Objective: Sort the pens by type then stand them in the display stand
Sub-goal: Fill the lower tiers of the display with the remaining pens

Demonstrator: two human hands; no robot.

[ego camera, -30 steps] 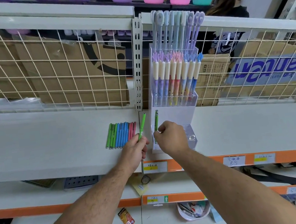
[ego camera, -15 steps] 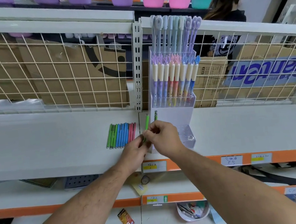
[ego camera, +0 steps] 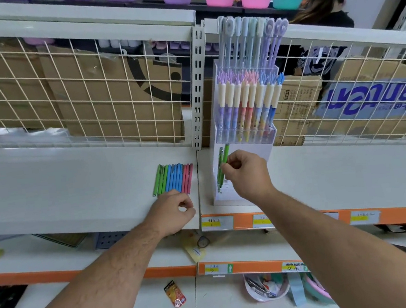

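Note:
A clear tiered display stand (ego camera: 266, 136) sits on the white shelf (ego camera: 75, 192), its upper tiers filled with pastel pens. My right hand (ego camera: 246, 173) pinches a green pen (ego camera: 225, 159) upright over the stand's lowest front tier, beside another green pen (ego camera: 219, 167) standing there. A row of green, blue and pink pens (ego camera: 173, 179) lies flat on the shelf left of the stand. My left hand (ego camera: 174, 212) hovers just below that row with fingers curled, holding nothing.
A wire mesh back panel (ego camera: 77, 91) with cardboard boxes behind it bounds the shelf. A slotted metal upright (ego camera: 198, 86) stands left of the stand. A person (ego camera: 327, 7) stands beyond the mesh at the top right. Lower shelves hold small items.
My left hand passed its green pen to my right hand, then dropped back to the pen row. My right hand now holds that pen beside the first green pen in the stand.

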